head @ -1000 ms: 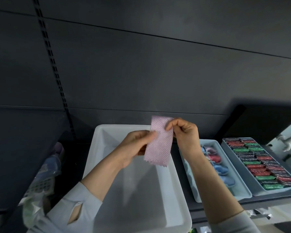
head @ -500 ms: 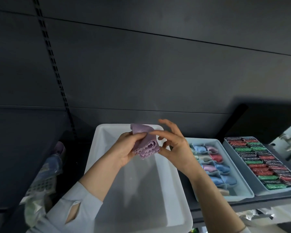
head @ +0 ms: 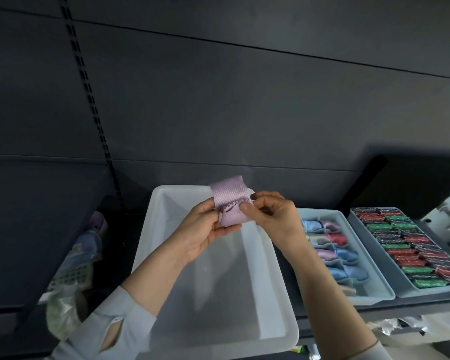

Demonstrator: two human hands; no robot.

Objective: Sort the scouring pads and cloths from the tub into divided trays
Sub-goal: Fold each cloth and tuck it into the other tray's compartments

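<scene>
Legible text, labels, brands, numbers, signs: none. The wrapped pads (head: 411,245) in the right-hand tray (head: 400,292) show red, green and dark glittery wrappers with no print resolvable. The packets (head: 70,276) at the left edge carry a grid pattern, possibly printed packaging, but too blurred to read. The white tub (head: 146,255) and the cloth tray (head: 385,294) bear no visible marking.
</scene>
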